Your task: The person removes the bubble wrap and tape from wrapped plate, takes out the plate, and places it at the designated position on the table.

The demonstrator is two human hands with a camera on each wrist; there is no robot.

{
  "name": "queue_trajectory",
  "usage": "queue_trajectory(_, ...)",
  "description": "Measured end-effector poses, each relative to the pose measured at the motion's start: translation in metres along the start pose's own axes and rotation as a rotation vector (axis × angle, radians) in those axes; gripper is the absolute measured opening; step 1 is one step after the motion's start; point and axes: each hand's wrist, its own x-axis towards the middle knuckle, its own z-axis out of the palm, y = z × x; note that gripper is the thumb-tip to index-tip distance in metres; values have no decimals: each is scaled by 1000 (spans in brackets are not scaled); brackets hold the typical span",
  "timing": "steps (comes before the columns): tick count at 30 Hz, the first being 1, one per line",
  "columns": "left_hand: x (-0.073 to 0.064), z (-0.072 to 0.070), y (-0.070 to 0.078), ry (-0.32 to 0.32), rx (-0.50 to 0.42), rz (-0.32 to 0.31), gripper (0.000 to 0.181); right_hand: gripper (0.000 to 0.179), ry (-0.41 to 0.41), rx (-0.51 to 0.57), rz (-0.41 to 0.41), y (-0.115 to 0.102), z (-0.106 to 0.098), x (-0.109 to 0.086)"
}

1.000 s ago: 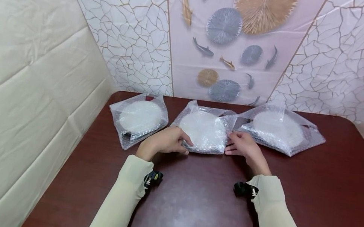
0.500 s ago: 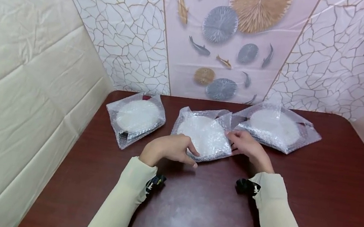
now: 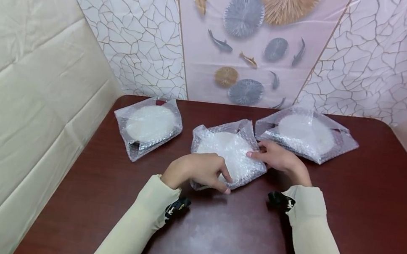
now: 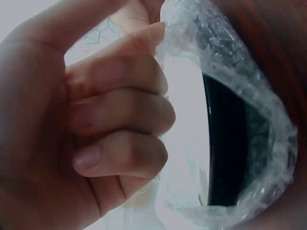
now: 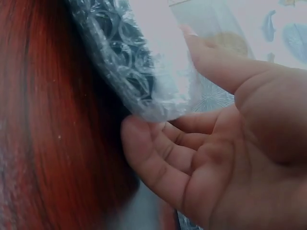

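A round white dish-like piece in a bubble-wrap package [image 3: 222, 144] is at the middle of the table, turned at an angle. My left hand [image 3: 198, 168] pinches its near edge between thumb and index finger; the other fingers [image 4: 124, 112] are curled beside it. In the left wrist view, the open end of the bubble wrap [image 4: 283, 143] shows a black side [image 4: 225, 143] below the white face. My right hand [image 3: 283, 158] grips the right corner, thumb on top and fingers beneath, as the right wrist view shows. What the wrapped piece is exactly, I cannot tell.
Similar bubble-wrapped round pieces lie at the back: a left package [image 3: 150, 122] and a right package [image 3: 305, 133], the latter close behind my right hand. The dark red-brown table [image 3: 235, 241] ends at a patterned backdrop [image 3: 146, 31]; a cream cloth wall [image 3: 33, 80] stands at left.
The middle package has come nearer and turned, its right side swinging away from the right package. My left hand moved right and nearer with it; my right thumb now lies over its corner.
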Motion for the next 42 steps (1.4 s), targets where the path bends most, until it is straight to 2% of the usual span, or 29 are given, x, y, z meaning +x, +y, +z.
queue_trajectory(2, 2, -3, -1, 34, 25, 21, 17, 33, 13, -29, -20, -2, -1, 2)
queue_trajectory(4, 3, -6, -4, 74, 28, 37, 17, 31, 31, -68, -41, -5, -2, 3)
queue_trajectory(8, 1, -9, -11, 157, -50, 26, 17, 30, 45, -96, -37, -7, -1, 3)
queue_trajectory(10, -2, -9, -16, 226, -83, 1, 19, 30, 42, -93, -29, -8, 1, 2)
queue_trajectory(12, -3, -9, -21, 317, -78, -17, 20, 29, 39, -83, -19, -7, 3, 1)
queue_trajectory(14, -6, -10, -26, 443, -21, -54, 22, 29, 40, -75, -21, -9, 4, 0)
queue_trajectory(17, -10, -12, -35, 611, 39, -146, 29, 30, 56, -64, -24, -13, 5, -1)
queue_trajectory(18, -10, -12, -39, 652, 50, -183, 33, 30, 67, -63, -21, -14, 5, -1)
queue_trajectory(20, -12, -12, -47, 686, 32, -256, 40, 33, 82, -64, -1, -16, 5, -3)
queue_trajectory(23, -11, -10, -62, 672, -49, -321, 49, 36, 91, -59, 29, -18, 5, -5)
queue_trajectory(25, -11, -7, -70, 650, -105, -340, 53, 39, 91, -43, 26, -19, 5, -5)
queue_trajectory(28, -12, -2, -81, 615, -155, -329, 59, 43, 100, -18, 15, -18, 6, -5)
queue_trajectory(31, -13, 2, -88, 584, -147, -293, 60, 43, 102, -11, 7, -15, 7, -4)
queue_trajectory(36, -13, 2, -85, 550, -115, -293, 53, 38, 72, -45, -40, -11, 5, -3)
queue_trajectory(42, -15, -8, -75, 482, -90, -317, 52, 39, 20, -132, -62, -12, -4, -5)
